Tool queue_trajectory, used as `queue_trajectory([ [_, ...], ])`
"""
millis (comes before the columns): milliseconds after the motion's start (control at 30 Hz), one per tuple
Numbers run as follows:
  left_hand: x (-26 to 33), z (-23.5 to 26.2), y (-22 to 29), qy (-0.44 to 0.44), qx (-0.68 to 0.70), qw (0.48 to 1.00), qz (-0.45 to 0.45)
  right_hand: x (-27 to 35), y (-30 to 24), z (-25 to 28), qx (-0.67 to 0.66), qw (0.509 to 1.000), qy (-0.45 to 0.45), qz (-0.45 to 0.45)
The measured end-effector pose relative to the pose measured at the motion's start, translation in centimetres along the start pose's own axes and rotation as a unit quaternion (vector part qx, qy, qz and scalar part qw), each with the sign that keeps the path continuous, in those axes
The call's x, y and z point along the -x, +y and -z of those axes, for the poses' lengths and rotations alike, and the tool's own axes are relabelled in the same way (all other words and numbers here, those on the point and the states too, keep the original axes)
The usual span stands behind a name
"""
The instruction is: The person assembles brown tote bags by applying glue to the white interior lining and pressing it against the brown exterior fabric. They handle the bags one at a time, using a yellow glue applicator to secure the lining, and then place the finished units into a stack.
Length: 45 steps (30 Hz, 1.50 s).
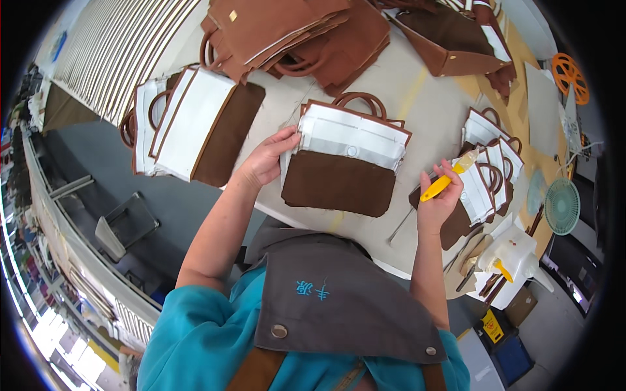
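In front of me on the table lies a bag panel [339, 179], dark brown below and white above, with brown handles at its far edge. My left hand [267, 156] pinches its left edge between thumb and fingers. A brush with a yellow handle [438, 187] and pale bristles is held in my right hand [443, 205], bristles pointing up and away. That hand hovers beside a stack of similar smaller white and brown panels [479, 189] on the right. A thin metal tool [399, 228] lies between the panel and the right hand.
More white and brown panels [195, 124] lie on the left. Stacked brown leather pieces [293, 39] fill the far side, with an open brown bag part [450, 42] beyond. A white container [512, 251] with another yellow brush [502, 270] and a green fan [562, 205] stand at right.
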State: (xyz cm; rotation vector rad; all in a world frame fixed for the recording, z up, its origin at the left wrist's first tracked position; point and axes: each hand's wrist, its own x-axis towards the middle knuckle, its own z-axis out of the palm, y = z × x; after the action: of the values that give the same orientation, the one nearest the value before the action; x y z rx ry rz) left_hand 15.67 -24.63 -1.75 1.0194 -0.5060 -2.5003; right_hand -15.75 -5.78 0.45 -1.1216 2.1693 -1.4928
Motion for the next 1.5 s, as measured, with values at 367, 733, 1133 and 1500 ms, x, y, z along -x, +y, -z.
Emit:
queue_trajectory([
  [367,4.0,-4.0,-2.2,-0.076,0.185,0.978,-0.053,2.3,-12.2,-10.4,-0.024,0.968,-0.233,0.088],
  [733,4.4,-10.5,-2.0,0.001,0.024,0.995,-0.096,0.6,-14.3,-8.6,-0.045,0.978,-0.202,0.022],
  [1133,2.4,-13.3,-3.2,0.039,-0.198,0.945,-0.258,-0.2,-14.3,-7.0,-0.158,0.974,-0.15,-0.061],
  [1500,1.3,-13.1,-2.6,0.023,-0.128,0.982,-0.14,-2.2,-14.8,-5.9,-0.094,0.984,-0.147,-0.031],
])
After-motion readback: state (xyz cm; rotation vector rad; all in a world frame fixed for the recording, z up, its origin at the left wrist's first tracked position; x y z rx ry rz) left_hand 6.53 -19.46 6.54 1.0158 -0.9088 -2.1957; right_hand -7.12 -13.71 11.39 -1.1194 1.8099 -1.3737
